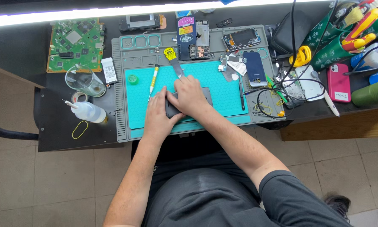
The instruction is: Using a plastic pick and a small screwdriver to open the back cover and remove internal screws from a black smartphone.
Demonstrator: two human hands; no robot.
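Under the fingers, both hands — left [157,115], right [189,96] — pressed flat, fingers together, on phone [206,94]; too much pressure risks cracking it, or skidding toward screwdriver [153,82].

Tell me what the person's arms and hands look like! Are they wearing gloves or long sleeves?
No gloves: the left hand and right hand are both bare. The forearms are bare too, with no watch or rings that I can make out. A short dark grey sleeve covers the right upper arm. The left sleeve is out of view.
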